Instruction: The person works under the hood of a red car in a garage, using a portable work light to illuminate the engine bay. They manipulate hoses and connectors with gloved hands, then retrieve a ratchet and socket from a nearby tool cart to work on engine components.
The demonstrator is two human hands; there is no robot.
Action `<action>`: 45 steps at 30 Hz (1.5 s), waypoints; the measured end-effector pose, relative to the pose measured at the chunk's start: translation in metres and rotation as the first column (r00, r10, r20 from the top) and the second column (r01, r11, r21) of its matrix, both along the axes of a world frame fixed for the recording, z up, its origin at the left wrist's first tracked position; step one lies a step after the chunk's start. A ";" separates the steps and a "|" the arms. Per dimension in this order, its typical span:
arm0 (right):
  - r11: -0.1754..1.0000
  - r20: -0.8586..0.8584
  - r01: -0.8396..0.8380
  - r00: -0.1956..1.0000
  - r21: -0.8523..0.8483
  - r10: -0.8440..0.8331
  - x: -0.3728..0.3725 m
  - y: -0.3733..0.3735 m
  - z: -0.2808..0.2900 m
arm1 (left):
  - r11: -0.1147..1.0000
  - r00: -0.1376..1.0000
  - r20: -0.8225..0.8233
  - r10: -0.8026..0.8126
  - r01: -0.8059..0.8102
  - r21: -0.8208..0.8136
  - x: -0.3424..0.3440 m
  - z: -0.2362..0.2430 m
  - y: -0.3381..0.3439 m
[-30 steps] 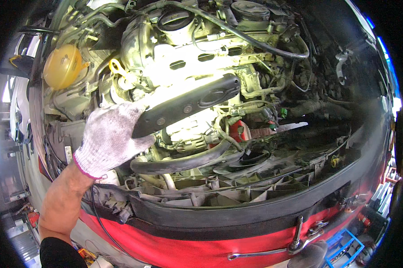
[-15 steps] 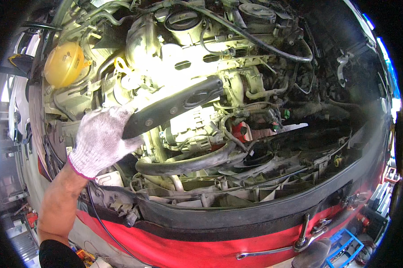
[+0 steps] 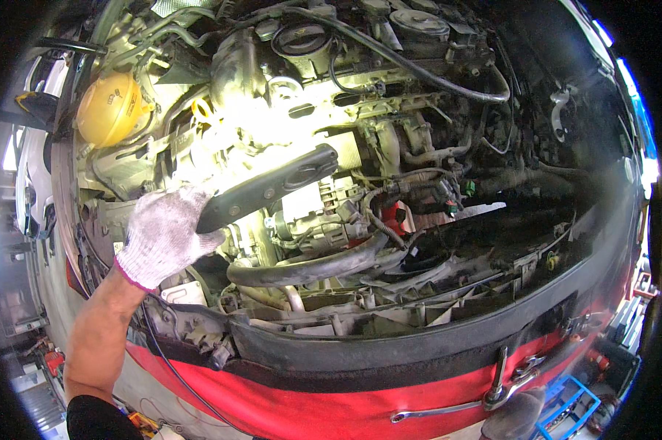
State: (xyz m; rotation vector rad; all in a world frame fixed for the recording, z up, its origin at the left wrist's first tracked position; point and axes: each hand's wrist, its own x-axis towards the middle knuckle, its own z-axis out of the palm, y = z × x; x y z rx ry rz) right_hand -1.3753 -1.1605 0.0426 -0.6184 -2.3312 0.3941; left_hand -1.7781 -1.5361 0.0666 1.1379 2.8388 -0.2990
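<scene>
A gloved left hand is wrapped around the near end of a slim black work lamp, its thumb along the lower edge and its fingers curled behind, hidden from view. The grip looks closed and secure. No right hand can be seen, so its fingers cannot be told.

The lamp hangs tilted over the engine, its free end raised toward the upper right. Its lit face points away from the viewer (so only the dark back shows), and the glare whitens the metal just behind it. Holding the bar by its end seems sensible, since the palm covers none of the lit length; a slight turn or a little more height would probably soften the glare and let fine edges read.

Around the beam sit a yellow loop handle, partly bleached by the light, and a yellow round reservoir farther left. Below the lamp curves a thick black hose; it would be wise to keep the bar from knocking it.

Outermost, at the lower right, a long wrench lies against the red bumper.
</scene>
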 end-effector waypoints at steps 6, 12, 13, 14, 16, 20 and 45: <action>1.000 0.028 -0.026 0.999 -0.004 0.026 0.013 0.006 -0.002 | 0.998 0.998 0.018 -0.057 0.057 0.017 0.005 -0.003 0.010; 0.991 0.228 0.061 0.970 0.116 -0.087 0.047 0.013 -0.016 | 0.996 0.997 0.017 -0.076 0.075 0.041 0.018 0.005 0.031; 0.997 0.181 0.044 0.982 0.070 -0.056 0.050 0.013 -0.019 | 0.994 0.996 0.000 -0.091 0.090 0.065 0.020 0.008 0.035; 0.999 0.129 0.021 0.991 0.024 -0.023 0.052 0.013 -0.020 | 0.994 0.995 -0.031 -0.093 0.095 0.062 0.024 0.010 0.038; 0.999 0.112 0.052 0.992 -0.016 -0.050 0.054 0.011 -0.022 | 0.999 0.999 0.017 -0.047 0.046 0.026 0.029 0.016 0.043; 0.990 0.054 -0.033 0.998 -0.134 0.041 0.047 0.007 -0.016 | 0.993 0.994 0.019 -0.111 0.110 0.029 0.033 0.022 0.051; 0.980 0.084 -0.023 0.996 -0.196 0.040 0.052 0.006 -0.011 | 0.992 0.994 0.072 -0.086 0.079 0.095 0.029 -0.017 0.067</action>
